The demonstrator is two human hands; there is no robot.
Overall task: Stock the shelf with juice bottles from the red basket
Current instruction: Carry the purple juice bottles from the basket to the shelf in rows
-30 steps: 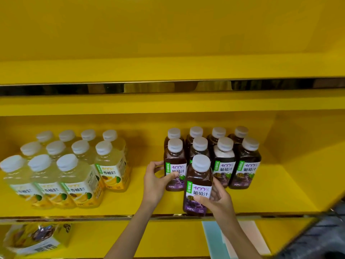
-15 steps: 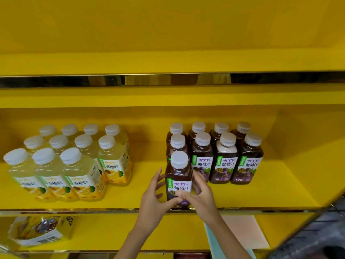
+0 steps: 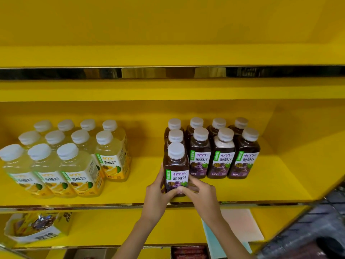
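The left hand [image 3: 158, 195] and right hand [image 3: 201, 191] clasp the grape juice bottle [image 3: 176, 165] low on its label (probably heavy, stiff, slick).

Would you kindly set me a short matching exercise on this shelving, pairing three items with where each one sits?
Things:
1. front dark grape juice bottle
2. pale yellow juice bottles
3. snack bag

Places:
A. far left of the lower shelf
B. gripped between the left hand and right hand, near the front edge of the middle shelf
C. standing upright on the left part of the middle shelf

Pairs: 1-B; 2-C; 3-A.
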